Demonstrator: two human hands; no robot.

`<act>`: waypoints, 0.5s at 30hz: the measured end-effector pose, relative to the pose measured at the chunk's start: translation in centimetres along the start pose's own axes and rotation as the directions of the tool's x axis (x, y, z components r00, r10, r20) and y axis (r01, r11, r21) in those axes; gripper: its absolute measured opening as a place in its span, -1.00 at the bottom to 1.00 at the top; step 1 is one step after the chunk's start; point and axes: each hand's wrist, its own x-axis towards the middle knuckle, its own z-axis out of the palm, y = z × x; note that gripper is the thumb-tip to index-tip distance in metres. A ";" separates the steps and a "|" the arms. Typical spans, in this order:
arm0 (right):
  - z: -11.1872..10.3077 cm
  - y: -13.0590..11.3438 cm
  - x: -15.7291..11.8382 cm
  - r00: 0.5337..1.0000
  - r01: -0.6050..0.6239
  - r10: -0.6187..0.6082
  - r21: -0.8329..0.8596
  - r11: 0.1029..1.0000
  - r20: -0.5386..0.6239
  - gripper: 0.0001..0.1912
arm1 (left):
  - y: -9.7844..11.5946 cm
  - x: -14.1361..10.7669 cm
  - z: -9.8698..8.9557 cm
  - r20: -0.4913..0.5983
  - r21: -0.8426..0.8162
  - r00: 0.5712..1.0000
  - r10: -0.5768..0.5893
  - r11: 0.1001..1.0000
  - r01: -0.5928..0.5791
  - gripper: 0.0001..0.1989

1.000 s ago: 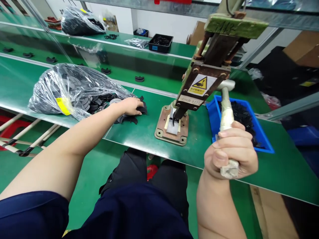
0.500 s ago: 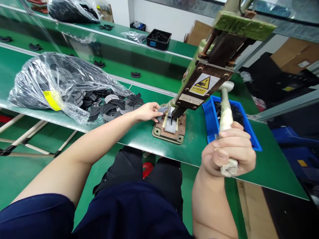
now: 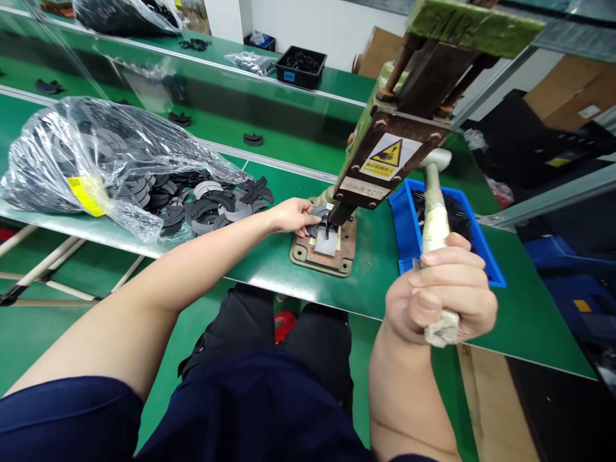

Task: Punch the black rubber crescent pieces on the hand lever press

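My left hand (image 3: 296,217) pinches a dark grey curved piece (image 3: 317,213) at the base of a green hand press (image 3: 363,151). The piece lies against the press's small metal plate (image 3: 327,242), under the narrow ram; its far end is partly hidden by the press. My right hand (image 3: 440,292) is wrapped round the pale, tape-covered lever handle (image 3: 434,215) of the press. To the left, many similar curved pieces (image 3: 209,205) spill in a pile from a clear plastic bag (image 3: 110,154) with a yellow label.
Right of the press stands a blue bin (image 3: 486,250) of small black parts. Behind the bench runs a green belt (image 3: 283,151) carrying spaced curved pieces. On the far shelf are a black crate (image 3: 301,67) and a clear bag (image 3: 253,62).
My left hand has moved the curved piece slightly right, further in under the press. My right hand stays on the lever, which looks about the same. The view has shifted slightly.
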 end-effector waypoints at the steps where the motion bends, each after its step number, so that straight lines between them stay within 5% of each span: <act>1: 0.1 -0.1 0.0 1.000 -0.006 0.006 -0.002 1.000 -0.005 -0.56 | 0.0 0.1 -0.1 0.008 0.003 1.000 -0.028 1.000 0.028 -0.65; 11: 0.7 -0.6 -0.1 1.000 -0.010 0.008 -0.047 0.999 -0.025 -0.48 | 1.5 0.5 -0.3 0.109 -0.046 0.956 -0.274 0.959 0.280 -0.72; 15: 0.8 -0.1 1.1 0.999 0.014 -0.016 -0.043 0.999 -0.044 -0.56 | 1.5 0.3 -0.1 0.118 -0.106 0.950 -0.288 0.948 0.300 -0.80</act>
